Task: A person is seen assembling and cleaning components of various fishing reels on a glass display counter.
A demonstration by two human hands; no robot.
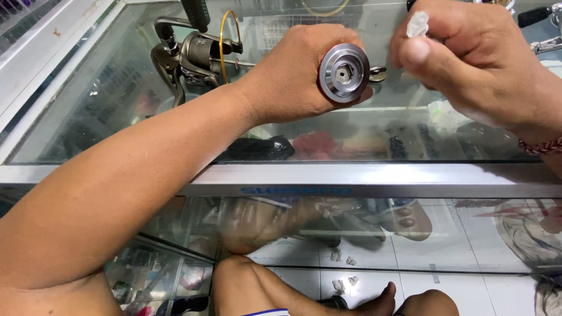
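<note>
The left hand [293, 73] is closed around a silver fishing reel spool [344, 72], holding it above the glass counter top [105, 117] with its open end turned up toward the camera, so the hexagonal socket at its centre shows plainly. The right hand [468, 58] hovers just beside it, thumb and fingers pinched together on a small white wad [418, 23], perhaps tissue or cloth; what it is exactly cannot be told. This looks like a cleaning or servicing step on the spool, with the wad about to be brought to the spool's face or bore. That move calls for a steady grip from the left hand and a fine, light touch from the right. A bronze spinning reel body [193, 55] lies on the glass behind the left wrist, well apart from the spool.
</note>
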